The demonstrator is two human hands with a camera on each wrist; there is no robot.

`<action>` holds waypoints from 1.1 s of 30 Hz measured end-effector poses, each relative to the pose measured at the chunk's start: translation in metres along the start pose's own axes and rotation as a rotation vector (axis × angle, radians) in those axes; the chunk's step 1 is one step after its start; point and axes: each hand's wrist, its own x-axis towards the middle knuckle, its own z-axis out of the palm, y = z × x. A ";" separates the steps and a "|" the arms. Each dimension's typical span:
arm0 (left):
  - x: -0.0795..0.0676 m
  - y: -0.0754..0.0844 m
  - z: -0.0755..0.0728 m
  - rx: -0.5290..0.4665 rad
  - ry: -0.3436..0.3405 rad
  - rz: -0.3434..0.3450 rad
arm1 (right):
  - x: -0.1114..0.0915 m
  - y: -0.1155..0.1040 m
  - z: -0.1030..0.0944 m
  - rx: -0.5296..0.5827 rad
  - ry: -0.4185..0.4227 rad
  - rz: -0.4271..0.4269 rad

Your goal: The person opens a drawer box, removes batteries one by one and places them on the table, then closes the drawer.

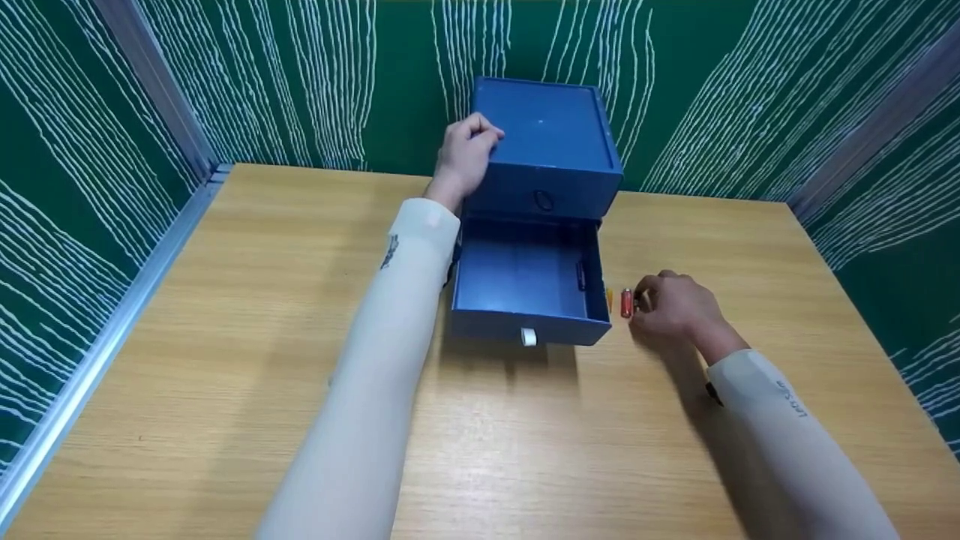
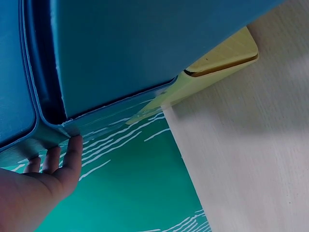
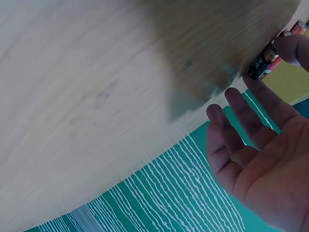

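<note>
Blue cabinet (image 1: pixel 544 124), drawer (image 1: pixel 510 270) open, dark battery (image 3: pixel 262 61) pinched, red battery (image 1: pixel 627 304) alongside

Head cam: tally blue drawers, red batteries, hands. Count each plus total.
Upper blue drawer and lower blue drawer: 2
Red battery: 1
Left hand and right hand: 2
Total: 5

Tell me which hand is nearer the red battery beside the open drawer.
Right: the right hand is close beside the red battery, while the left hand is farther off, up at the left side of the blue drawer unit.
</note>
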 end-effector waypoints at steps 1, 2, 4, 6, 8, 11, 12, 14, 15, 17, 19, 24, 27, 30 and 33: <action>0.000 0.000 0.000 0.001 -0.002 0.001 | 0.000 0.000 0.000 -0.008 0.008 -0.005; 0.000 0.000 0.000 -0.001 -0.003 0.002 | 0.000 0.001 0.000 -0.015 0.016 -0.010; 0.001 0.000 0.000 -0.001 -0.003 0.002 | 0.000 0.001 0.001 -0.024 0.027 -0.018; 0.001 -0.001 0.000 -0.002 0.000 -0.006 | 0.000 0.001 0.001 -0.011 0.023 -0.012; 0.001 0.000 0.000 -0.005 0.000 -0.011 | 0.000 0.001 0.000 -0.003 0.011 -0.003; -0.001 0.002 0.000 -0.005 -0.005 -0.020 | 0.000 0.000 -0.001 0.013 -0.012 0.015; -0.001 0.002 0.000 -0.007 -0.007 -0.021 | -0.001 -0.001 -0.003 0.021 -0.018 0.023; -0.001 0.003 0.000 -0.009 -0.006 -0.019 | -0.002 -0.002 -0.007 0.043 -0.026 0.035; -0.001 0.004 0.001 -0.012 -0.007 -0.023 | -0.003 -0.003 -0.009 0.057 -0.025 0.041; -0.001 0.004 0.001 -0.019 -0.006 -0.026 | -0.004 -0.006 -0.015 0.088 -0.018 0.048; -0.001 0.004 0.001 -0.019 -0.004 -0.022 | -0.005 -0.010 -0.022 0.114 -0.002 0.046; 0.000 0.003 0.000 -0.014 -0.004 -0.021 | -0.008 -0.023 -0.039 0.185 0.071 0.008; 0.001 0.002 0.000 -0.012 -0.006 -0.015 | -0.013 -0.033 -0.049 0.217 0.125 -0.042; 0.000 0.001 0.000 -0.011 -0.005 -0.014 | -0.019 -0.045 -0.059 0.237 0.178 -0.097; -0.001 0.000 0.000 -0.017 -0.008 -0.009 | -0.025 -0.057 -0.068 0.250 0.220 -0.141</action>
